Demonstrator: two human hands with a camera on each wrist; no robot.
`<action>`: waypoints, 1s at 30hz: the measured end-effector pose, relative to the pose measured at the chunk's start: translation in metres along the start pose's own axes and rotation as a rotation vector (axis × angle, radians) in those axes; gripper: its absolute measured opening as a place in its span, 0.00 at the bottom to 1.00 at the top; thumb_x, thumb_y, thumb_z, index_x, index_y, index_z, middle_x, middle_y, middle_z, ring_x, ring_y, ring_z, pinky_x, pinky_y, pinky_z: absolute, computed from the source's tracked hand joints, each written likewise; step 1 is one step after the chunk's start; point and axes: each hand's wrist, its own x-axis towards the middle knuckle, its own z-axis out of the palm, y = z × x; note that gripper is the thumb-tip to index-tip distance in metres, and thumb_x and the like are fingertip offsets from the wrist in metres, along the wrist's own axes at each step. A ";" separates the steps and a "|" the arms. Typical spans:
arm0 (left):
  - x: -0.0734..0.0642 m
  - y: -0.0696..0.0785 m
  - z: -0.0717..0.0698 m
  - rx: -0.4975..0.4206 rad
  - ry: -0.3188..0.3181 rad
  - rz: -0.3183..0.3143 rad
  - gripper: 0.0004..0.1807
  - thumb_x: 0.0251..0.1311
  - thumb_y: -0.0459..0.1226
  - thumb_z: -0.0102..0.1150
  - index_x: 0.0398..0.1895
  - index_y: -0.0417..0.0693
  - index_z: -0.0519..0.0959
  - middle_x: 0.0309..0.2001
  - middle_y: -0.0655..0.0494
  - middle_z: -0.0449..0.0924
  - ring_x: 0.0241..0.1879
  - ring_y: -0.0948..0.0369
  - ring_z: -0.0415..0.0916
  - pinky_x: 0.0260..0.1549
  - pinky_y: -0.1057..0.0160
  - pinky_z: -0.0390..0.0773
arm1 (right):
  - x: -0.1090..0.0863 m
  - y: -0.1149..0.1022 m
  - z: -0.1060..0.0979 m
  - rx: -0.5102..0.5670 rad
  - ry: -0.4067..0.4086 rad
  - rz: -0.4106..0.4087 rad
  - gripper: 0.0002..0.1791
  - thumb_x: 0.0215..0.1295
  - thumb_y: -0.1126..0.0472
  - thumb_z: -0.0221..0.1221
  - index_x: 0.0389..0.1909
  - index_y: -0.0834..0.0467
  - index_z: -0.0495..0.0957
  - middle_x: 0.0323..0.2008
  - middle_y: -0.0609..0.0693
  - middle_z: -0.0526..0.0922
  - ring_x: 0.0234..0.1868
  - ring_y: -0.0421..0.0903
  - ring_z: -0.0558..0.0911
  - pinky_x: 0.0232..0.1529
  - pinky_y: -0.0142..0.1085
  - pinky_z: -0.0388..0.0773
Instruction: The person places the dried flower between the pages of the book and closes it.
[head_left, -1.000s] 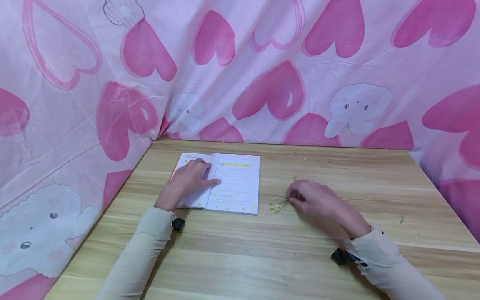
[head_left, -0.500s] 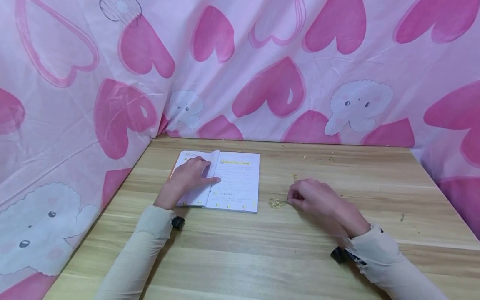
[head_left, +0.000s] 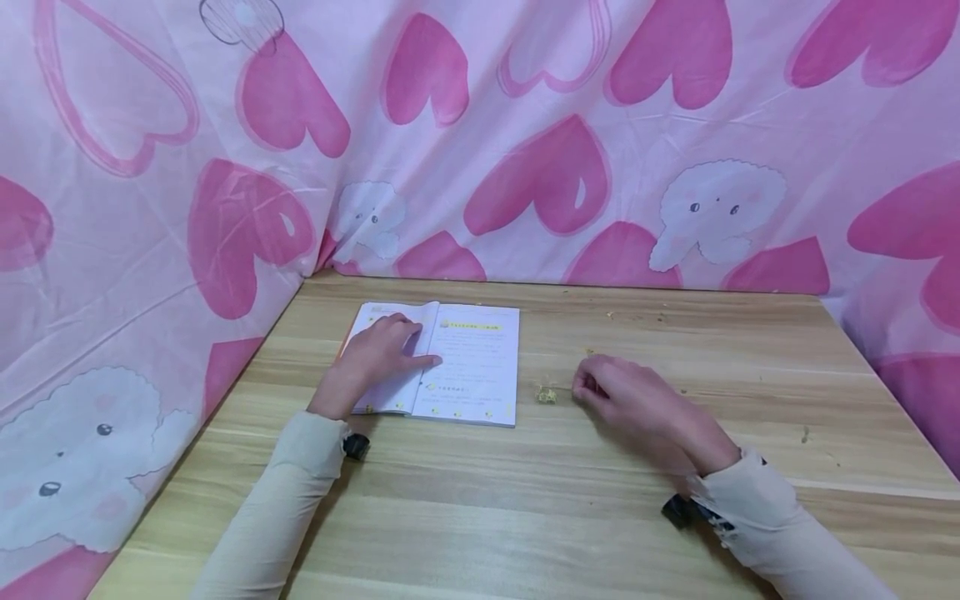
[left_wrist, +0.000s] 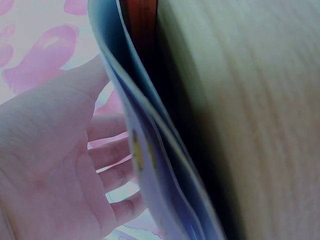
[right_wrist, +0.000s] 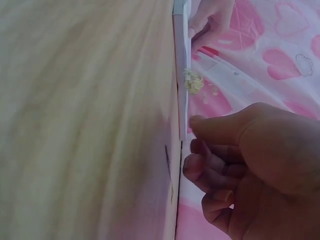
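Observation:
My left hand (head_left: 378, 354) rests on the left page of an open book (head_left: 480, 358), its thumb extended over the gutter onto the right page. In the left wrist view the fingers (left_wrist: 112, 150) are spread, and page edges rise beside the palm. Just right of the book, my right hand (head_left: 622, 392) pinches a small sprig of pale yellow flowers (head_left: 545, 393) between thumb and curled fingers. The flower head (right_wrist: 194, 81) shows past the thumb tip in the right wrist view, slightly above the table. Its stem is too thin to make out now.
Small plant bits (head_left: 590, 352) lie on the wooden table (head_left: 480, 517) beyond the right hand, with further crumbs (head_left: 806, 433) to the right. A pink heart-patterned cloth (head_left: 525, 83) hangs along the back and sides.
The flower head has shifted slightly up and left in the head view, swinging as the right fingers turn a little. The left hand stays in place on the book.

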 end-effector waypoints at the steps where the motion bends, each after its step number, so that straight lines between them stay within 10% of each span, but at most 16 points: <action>1: 0.000 0.000 0.000 0.002 0.002 0.002 0.43 0.67 0.62 0.69 0.73 0.41 0.79 0.66 0.39 0.81 0.63 0.45 0.80 0.63 0.42 0.80 | 0.001 -0.001 0.000 0.009 0.012 0.003 0.04 0.79 0.58 0.63 0.41 0.48 0.83 0.36 0.40 0.83 0.36 0.38 0.79 0.41 0.37 0.80; 30: -0.001 -0.001 0.000 -0.026 0.008 0.003 0.43 0.66 0.63 0.69 0.73 0.43 0.79 0.65 0.42 0.82 0.63 0.47 0.79 0.66 0.44 0.78 | 0.076 -0.075 0.027 0.321 0.163 0.052 0.03 0.72 0.57 0.62 0.38 0.50 0.82 0.32 0.45 0.83 0.34 0.41 0.80 0.37 0.35 0.77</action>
